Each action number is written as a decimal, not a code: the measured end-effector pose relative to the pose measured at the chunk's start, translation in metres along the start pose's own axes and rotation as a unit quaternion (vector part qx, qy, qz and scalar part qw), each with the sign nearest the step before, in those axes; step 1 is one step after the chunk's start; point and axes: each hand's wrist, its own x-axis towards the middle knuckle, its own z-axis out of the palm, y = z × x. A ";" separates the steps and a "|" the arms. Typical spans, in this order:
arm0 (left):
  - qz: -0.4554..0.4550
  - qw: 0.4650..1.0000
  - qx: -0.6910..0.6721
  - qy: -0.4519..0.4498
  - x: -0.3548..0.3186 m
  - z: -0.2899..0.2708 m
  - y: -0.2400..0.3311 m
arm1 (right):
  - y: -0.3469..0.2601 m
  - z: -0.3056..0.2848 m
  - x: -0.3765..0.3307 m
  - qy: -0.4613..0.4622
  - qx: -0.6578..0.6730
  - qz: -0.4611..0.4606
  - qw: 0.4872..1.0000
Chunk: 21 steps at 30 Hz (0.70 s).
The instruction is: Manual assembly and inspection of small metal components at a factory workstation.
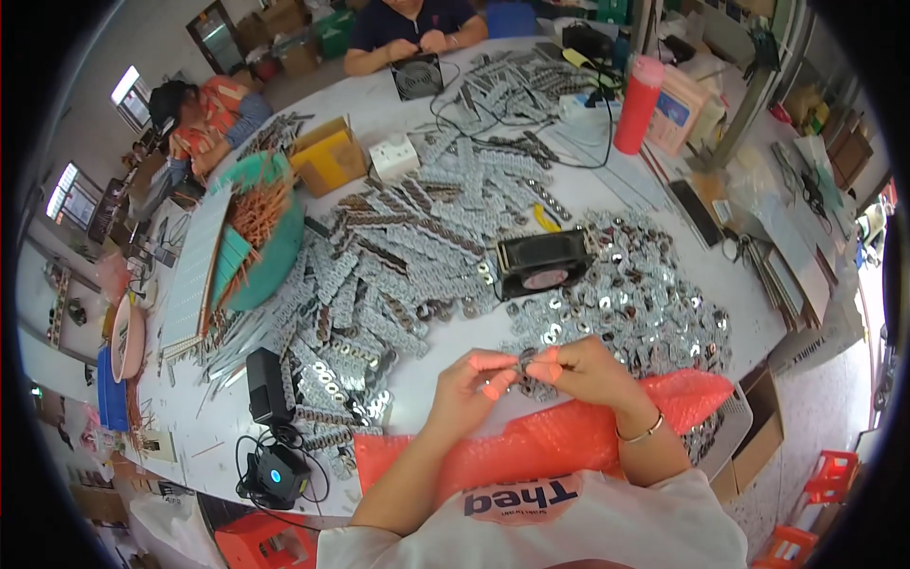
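Note:
Near the table's front edge, my left hand and my right hand meet fingertip to fingertip, both closed in a pinch. Orange covers sit on several of my fingertips. Between them is a small metal piece, mostly hidden by the fingers, so its exact shape is unclear. Just beyond my right hand spreads a heap of small shiny metal pieces. A black square fan stands at the heap's left edge. Strips of joined metal pieces are piled farther left. Under my forearms lies a red plastic sheet.
At left, a green basin holds thin copper-coloured sticks. A yellow box, a white block and a red bottle stand farther back. A black box and cables are at near left. Two people sit across the table.

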 end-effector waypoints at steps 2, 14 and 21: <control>-0.046 0.997 -0.056 -0.038 -0.002 -0.001 0.000 | -0.004 0.000 0.000 -0.002 0.014 0.007 1.000; -0.119 0.983 -0.137 -0.022 0.001 -0.005 -0.001 | -0.011 -0.002 0.008 -0.064 0.012 0.015 0.998; -0.091 0.992 -0.084 -0.031 0.011 -0.002 0.007 | -0.012 -0.002 0.007 -0.022 0.042 0.061 0.997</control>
